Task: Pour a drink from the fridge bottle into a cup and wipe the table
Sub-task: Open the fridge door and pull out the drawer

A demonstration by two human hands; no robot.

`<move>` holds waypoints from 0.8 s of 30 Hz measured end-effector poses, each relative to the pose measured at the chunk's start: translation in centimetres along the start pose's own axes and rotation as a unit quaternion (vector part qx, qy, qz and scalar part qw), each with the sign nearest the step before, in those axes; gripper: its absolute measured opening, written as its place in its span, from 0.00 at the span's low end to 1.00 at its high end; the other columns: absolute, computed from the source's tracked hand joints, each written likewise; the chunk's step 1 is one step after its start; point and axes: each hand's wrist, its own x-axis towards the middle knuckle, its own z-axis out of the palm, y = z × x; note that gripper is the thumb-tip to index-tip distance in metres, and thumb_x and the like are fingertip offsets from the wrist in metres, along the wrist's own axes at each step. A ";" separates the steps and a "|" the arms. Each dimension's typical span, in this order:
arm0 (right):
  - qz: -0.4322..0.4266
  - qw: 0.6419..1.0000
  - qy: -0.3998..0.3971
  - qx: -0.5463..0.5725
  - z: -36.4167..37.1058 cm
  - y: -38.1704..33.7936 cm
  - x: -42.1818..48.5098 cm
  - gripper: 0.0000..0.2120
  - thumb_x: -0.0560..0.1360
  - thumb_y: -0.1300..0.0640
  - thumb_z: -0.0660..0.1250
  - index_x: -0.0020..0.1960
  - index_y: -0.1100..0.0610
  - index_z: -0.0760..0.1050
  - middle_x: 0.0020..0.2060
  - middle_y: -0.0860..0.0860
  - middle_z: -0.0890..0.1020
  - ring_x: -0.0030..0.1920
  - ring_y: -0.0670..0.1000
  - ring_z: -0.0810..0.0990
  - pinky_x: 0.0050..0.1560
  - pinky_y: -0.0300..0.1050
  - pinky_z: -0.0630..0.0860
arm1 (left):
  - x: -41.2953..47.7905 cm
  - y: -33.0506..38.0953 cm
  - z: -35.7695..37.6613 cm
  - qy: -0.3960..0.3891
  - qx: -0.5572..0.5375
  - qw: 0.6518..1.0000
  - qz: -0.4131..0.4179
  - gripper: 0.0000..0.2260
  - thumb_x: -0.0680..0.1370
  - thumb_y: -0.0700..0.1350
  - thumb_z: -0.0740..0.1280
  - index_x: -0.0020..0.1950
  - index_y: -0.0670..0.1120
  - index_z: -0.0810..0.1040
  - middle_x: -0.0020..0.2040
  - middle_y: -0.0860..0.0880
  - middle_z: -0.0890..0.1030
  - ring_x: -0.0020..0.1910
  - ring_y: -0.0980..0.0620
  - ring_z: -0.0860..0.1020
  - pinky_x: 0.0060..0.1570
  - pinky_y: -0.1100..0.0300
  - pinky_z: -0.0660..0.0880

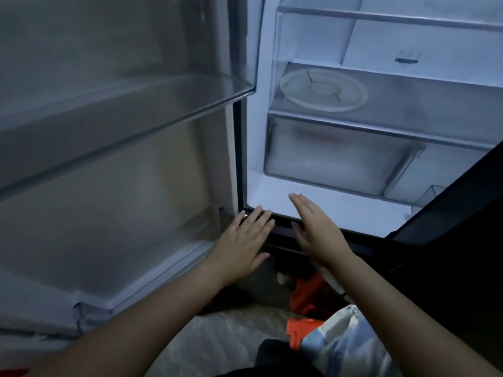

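The fridge point(255, 148) stands open in front of me, lit inside. My left hand point(246, 240) reaches toward its bottom front edge, palm down, fingers spread, holding nothing. My right hand point(315, 229) is held flat on edge just to the right, fingers together and straight, over the white floor of the fridge, also holding nothing. No bottle or cup shows in view. A round white lidded dish point(324, 91) sits on a glass shelf. A frosted clear drawer point(337, 159) lies below it.
The left door point(109, 131) swings open toward me with clear bins that look bare. A dark right door point(449, 202) stands open on the right. Red-orange items point(307, 295) and a blue-white cloth point(345, 338) lie on the floor near my legs.
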 end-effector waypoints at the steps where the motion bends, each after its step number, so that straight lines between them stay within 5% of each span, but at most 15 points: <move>1: 0.035 0.999 0.009 0.019 -0.8 1.0 0.7 0.27 0.76 0.63 0.64 0.73 0.61 0.63 0.71 0.56 0.69 0.72 0.54 0.66 0.70 0.42 0.60 | 1.1 0.1 0.1 0.007 -0.005 1.000 0.014 0.29 0.76 0.57 0.52 0.71 0.41 0.70 0.72 0.42 0.68 0.71 0.43 0.66 0.68 0.46 0.60; 5: 0.180 0.967 0.051 0.175 -3.9 4.5 3.4 0.24 0.79 0.58 0.61 0.74 0.56 0.62 0.71 0.50 0.68 0.70 0.48 0.66 0.68 0.39 0.60 | 6.8 0.7 -1.2 0.033 -0.092 0.995 -0.021 0.28 0.78 0.57 0.53 0.74 0.42 0.65 0.74 0.44 0.64 0.74 0.45 0.61 0.70 0.46 0.62; 8: 0.295 0.847 0.119 0.426 -5.8 6.4 5.3 0.21 0.80 0.60 0.60 0.72 0.56 0.64 0.69 0.51 0.70 0.69 0.48 0.69 0.68 0.44 0.65 | 11.7 1.9 -3.1 0.027 -0.335 0.932 -0.134 0.27 0.82 0.55 0.54 0.78 0.47 0.51 0.78 0.50 0.51 0.77 0.54 0.47 0.74 0.59 0.46; 10: 0.352 0.723 0.169 0.570 -7.0 7.7 6.3 0.19 0.80 0.60 0.59 0.71 0.59 0.64 0.67 0.56 0.72 0.68 0.52 0.71 0.67 0.46 0.68 | 15.0 2.4 -4.3 0.023 -0.533 0.812 -0.237 0.26 0.82 0.52 0.55 0.78 0.47 0.53 0.78 0.51 0.54 0.76 0.56 0.51 0.71 0.65 0.46; 14: 0.387 0.520 0.233 0.725 -8.6 10.2 7.4 0.22 0.82 0.57 0.55 0.73 0.63 0.58 0.71 0.62 0.66 0.69 0.58 0.69 0.67 0.50 0.68 | 20.0 1.3 -5.7 0.054 -0.860 0.374 -0.342 0.26 0.82 0.54 0.52 0.77 0.44 0.52 0.78 0.46 0.56 0.76 0.49 0.57 0.72 0.51 0.55; 16: 0.381 0.459 0.250 0.762 -8.9 11.0 7.6 0.23 0.82 0.56 0.55 0.74 0.63 0.57 0.71 0.63 0.65 0.71 0.60 0.67 0.69 0.52 0.66 | 21.5 -0.2 -5.6 0.071 -0.914 0.208 -0.340 0.30 0.82 0.57 0.51 0.77 0.41 0.49 0.78 0.42 0.54 0.76 0.43 0.55 0.72 0.48 0.55; 17: 0.377 0.443 0.256 0.772 -9.1 11.3 7.7 0.22 0.82 0.55 0.56 0.73 0.63 0.59 0.71 0.63 0.65 0.71 0.60 0.66 0.69 0.52 0.66 | 22.1 -0.9 -5.5 0.078 -0.925 0.156 -0.336 0.31 0.81 0.58 0.50 0.77 0.40 0.47 0.77 0.40 0.53 0.76 0.42 0.54 0.72 0.48 0.54; 19: 0.373 0.432 0.270 0.776 -9.3 11.7 7.9 0.18 0.81 0.54 0.56 0.68 0.62 0.64 0.70 0.62 0.67 0.70 0.59 0.67 0.68 0.52 0.67 | 22.9 -1.7 -5.2 0.088 -0.934 0.107 -0.329 0.32 0.81 0.59 0.49 0.77 0.39 0.47 0.77 0.39 0.53 0.76 0.41 0.53 0.73 0.47 0.52; 24: 0.376 0.407 0.301 0.776 -9.5 12.1 8.0 0.12 0.81 0.53 0.57 0.59 0.60 0.69 0.67 0.62 0.70 0.70 0.59 0.68 0.69 0.53 0.65 | 24.3 -2.0 -5.1 0.087 -0.937 0.079 -0.328 0.33 0.81 0.60 0.48 0.76 0.36 0.50 0.77 0.38 0.55 0.76 0.41 0.54 0.74 0.48 0.51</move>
